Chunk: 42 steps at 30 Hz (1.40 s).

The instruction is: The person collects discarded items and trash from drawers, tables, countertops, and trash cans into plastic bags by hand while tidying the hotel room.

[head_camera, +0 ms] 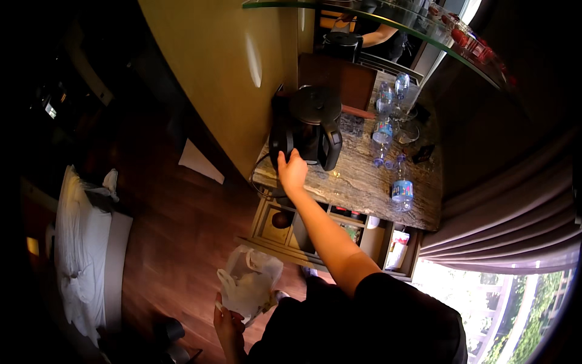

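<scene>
My right hand (292, 172) reaches to the front of a black appliance (281, 136) that stands on the marble counter (354, 182), its fingertips at the casing. Right beside that appliance is a black electric kettle (317, 107) with its lid down and its handle facing right. Down at the lower left, my left hand (227, 321) holds a translucent plastic bag (250, 284) by its handle, with white contents that I cannot identify. Below the counter an open drawer (282, 252) shows several compartments, one with a round brown item (282, 219) in it.
Several plastic water bottles (402, 195) and a glass (407, 132) are on the counter's right side. A brown tray (338, 79) leans at the back. A glass shelf (386, 20) juts out overhead. A bed (86, 259) stands left, a curtain (509, 204) right.
</scene>
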Available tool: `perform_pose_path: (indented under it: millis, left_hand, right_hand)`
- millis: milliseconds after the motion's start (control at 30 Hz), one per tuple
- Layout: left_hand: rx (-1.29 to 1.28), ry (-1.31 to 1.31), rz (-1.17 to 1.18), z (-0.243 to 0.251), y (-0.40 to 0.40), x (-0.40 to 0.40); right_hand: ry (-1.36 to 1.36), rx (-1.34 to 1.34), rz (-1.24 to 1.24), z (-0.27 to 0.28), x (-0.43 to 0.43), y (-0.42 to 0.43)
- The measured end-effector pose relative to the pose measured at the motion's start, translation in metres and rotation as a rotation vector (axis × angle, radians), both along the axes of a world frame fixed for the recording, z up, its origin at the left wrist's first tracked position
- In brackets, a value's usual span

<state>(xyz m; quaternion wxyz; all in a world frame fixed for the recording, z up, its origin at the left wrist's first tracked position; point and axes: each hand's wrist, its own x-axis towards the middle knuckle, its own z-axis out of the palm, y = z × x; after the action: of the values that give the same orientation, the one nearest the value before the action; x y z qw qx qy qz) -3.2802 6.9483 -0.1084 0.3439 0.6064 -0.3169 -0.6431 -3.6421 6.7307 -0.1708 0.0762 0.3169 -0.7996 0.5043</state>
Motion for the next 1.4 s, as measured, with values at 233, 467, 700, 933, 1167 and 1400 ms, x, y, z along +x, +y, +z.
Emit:
perform_pose_path:
  millis: [233, 467, 700, 933, 1167, 1400]
  left_hand:
    - [0.097, 0.123, -0.049, -0.015, 0.000, -0.020]
    - [0.112, 0.125, -0.099, -0.010, -0.029, -0.031]
    - [0.102, 0.088, -0.148, -0.020, -0.024, -0.017]
    - [0.003, -0.032, -0.238, -0.037, -0.026, 0.010]
    - [-0.045, 0.123, -0.392, -0.020, -0.061, -0.005]
    - [0.057, 0.487, -0.591, -0.039, -0.066, -0.018]
  right_hand:
    - [0.011, 0.367, 0.081, 0.013, -0.014, -0.030]
    - [0.218, 0.243, 0.289, 0.039, -0.018, 0.073]
    - [0.473, 0.707, 0.770, -0.074, 0.065, 0.100]
    - [0.181, 0.794, 0.663, -0.093, 0.076, 0.085]
    - [-1.633, -0.318, 1.158, 0.014, 0.099, 0.166]
    - [-1.272, 0.226, 1.238, 0.003, 0.172, 0.212]
